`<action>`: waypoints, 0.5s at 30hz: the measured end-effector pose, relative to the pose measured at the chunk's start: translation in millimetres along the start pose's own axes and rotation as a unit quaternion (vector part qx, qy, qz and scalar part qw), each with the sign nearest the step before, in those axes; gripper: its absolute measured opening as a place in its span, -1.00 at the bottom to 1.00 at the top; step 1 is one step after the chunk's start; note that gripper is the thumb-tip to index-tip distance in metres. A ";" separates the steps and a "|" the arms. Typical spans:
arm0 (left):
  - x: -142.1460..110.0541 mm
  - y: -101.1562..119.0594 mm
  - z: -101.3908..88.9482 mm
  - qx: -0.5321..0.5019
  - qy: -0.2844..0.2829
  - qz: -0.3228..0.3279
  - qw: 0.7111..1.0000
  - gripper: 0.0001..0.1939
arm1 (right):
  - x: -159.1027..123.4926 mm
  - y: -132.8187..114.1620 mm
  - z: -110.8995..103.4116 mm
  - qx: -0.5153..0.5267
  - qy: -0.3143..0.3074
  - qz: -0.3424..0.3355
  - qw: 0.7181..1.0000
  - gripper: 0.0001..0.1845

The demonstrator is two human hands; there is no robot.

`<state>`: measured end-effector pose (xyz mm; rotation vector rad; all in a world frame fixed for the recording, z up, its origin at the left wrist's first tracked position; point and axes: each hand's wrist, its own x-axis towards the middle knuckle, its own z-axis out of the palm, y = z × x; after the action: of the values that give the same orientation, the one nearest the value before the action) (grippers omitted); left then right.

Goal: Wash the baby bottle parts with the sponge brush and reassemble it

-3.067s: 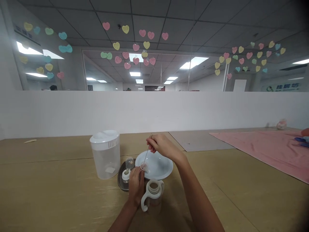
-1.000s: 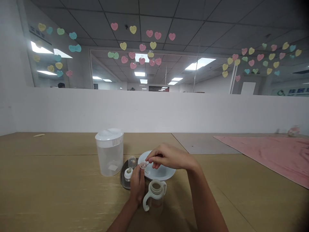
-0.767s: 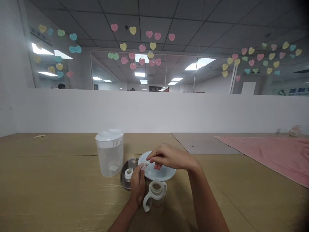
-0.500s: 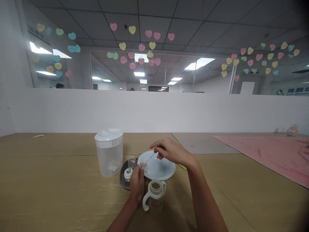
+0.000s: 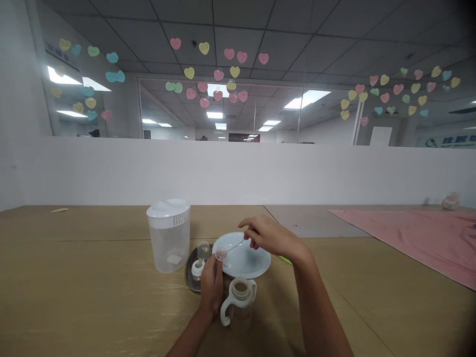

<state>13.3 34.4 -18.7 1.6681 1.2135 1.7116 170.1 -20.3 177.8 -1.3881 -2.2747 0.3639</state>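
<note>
Right hand (image 5: 270, 239) has drawn rightward over the white plate (image 5: 253, 263) | its fingertips pinch a thin wire (image 5: 235, 247) | left hand (image 5: 211, 283) stands upright, gripping a small clear disc (image 5: 221, 254)

Slender bare forearms, the left forearm (image 5: 188, 337) and the right forearm (image 5: 320, 307), are pictured tapering to narrow wrists. An ungloved left hand (image 5: 211, 290) and an ungloved right hand (image 5: 273, 239) are shown with slim fingers.

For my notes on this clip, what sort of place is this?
Probably an open-plan office or workroom rather than a home: it has a tiled suspended ceiling, paper hearts stuck up on glass partitions, and a long white divider behind the wooden table.
</note>
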 end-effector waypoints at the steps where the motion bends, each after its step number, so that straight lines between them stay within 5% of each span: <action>1: 0.0 0.7 0.0 0.001 -0.002 -0.001 1.000 -0.57 | -0.7 -0.7 0.0 -0.003 0.000 0.003 1.000 -0.61; 15: 1.0 4.6 -0.1 0.086 0.004 0.087 0.992 -0.61 | 0.4 -17.4 5.8 0.002 -0.024 -0.058 0.998 -0.64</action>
<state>14.2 32.9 -14.4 1.9211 1.2824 1.7582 153.6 -27.9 180.6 -1.2515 -2.3789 0.3675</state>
